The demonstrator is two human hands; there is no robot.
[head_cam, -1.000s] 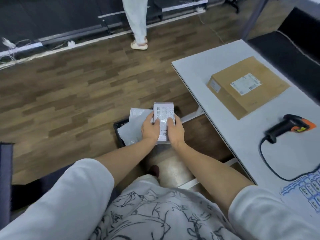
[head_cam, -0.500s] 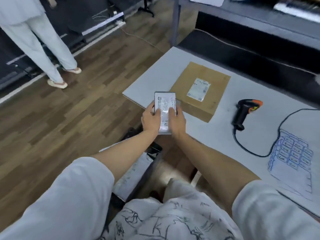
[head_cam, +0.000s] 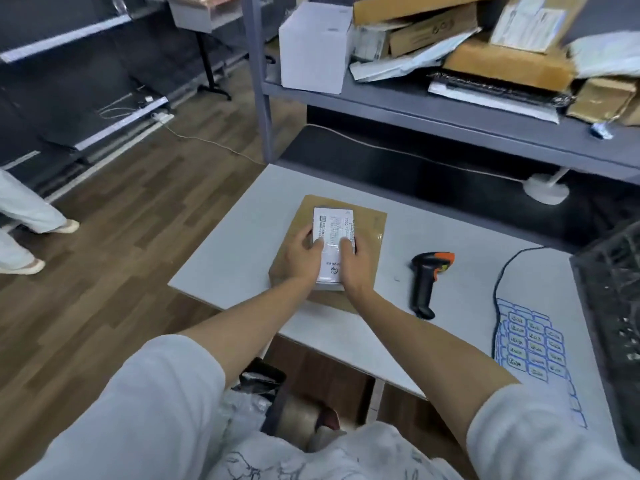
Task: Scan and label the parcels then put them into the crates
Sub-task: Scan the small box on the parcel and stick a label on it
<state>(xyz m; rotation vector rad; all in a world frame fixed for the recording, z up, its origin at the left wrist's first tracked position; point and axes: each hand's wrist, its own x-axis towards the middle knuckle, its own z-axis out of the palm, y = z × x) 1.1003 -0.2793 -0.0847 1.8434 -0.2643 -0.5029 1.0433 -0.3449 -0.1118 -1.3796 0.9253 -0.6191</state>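
Note:
A small white parcel [head_cam: 333, 233] with a printed label sits between both my hands, over a flat brown cardboard box [head_cam: 370, 223] on the grey table [head_cam: 235, 251]. My left hand [head_cam: 302, 253] grips the parcel's left edge, thumb on top. My right hand [head_cam: 354, 261] grips its right edge the same way. A black and orange barcode scanner [head_cam: 426, 278] lies on the table to the right of the box. A sheet of blue-edged labels [head_cam: 531, 348] lies further right, near the table's front edge.
A grey shelf [head_cam: 433, 109] behind the table holds a white box [head_cam: 313, 50] and several stacked parcels. A black crate [head_cam: 263, 379] with plastic-wrapped parcels stands on the floor under my left arm. A dark crate [head_cam: 609, 306] is at the right edge. Someone's legs [head_cam: 24, 216] are at far left.
Both hands have carried the small white parcel from above the floor crate up and right, over the table edge, to above the brown box. My view has swung right toward the shelf.

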